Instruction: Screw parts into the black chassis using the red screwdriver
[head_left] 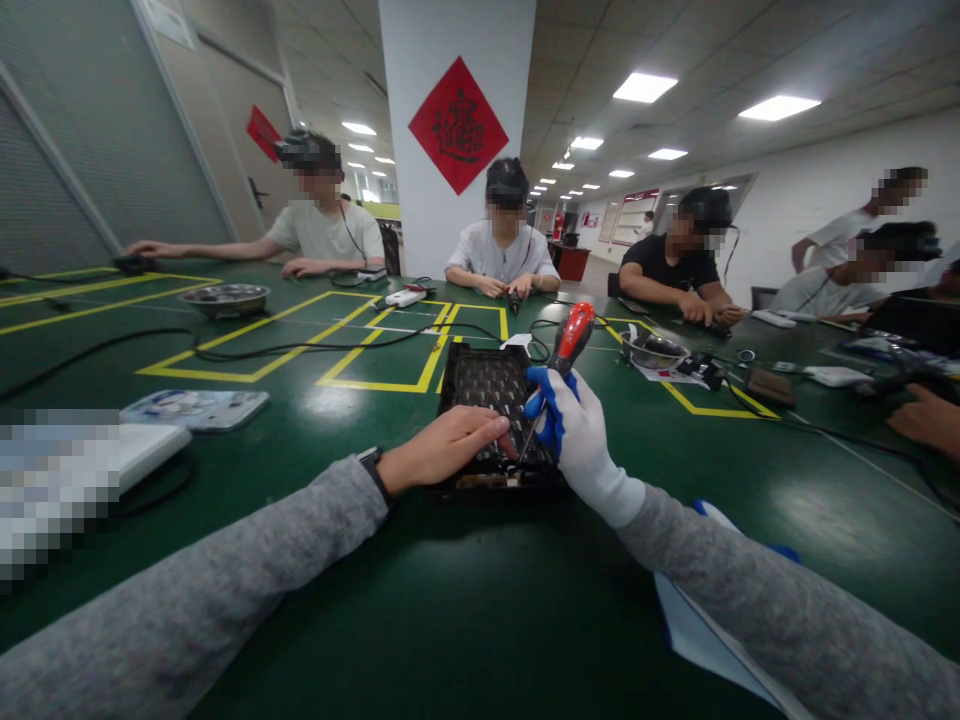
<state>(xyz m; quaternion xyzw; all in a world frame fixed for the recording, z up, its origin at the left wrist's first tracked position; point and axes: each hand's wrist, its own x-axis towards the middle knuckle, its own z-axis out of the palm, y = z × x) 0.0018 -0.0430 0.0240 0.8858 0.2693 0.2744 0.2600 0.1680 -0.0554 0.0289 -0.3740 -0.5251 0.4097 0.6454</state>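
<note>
A black device with a perforated top [487,395] lies on the green table [465,600] straight ahead of me. My left hand [442,447] is bare and rests on its near left part, fingers held together and pointing at the spot where the tool tip meets the device. My right hand [574,435], in a white glove with blue fingertips, grips a screwdriver with a red and black handle [570,340]. Its shaft slants down to the device's near edge.
Several people sit along the far side of the table. Metal bowls [227,297] [652,350], black cables [300,348], a white power strip [405,297] and a flat white packet [195,408] lie around. Yellow tape lines mark the tabletop. A white sheet [705,640] lies under my right forearm.
</note>
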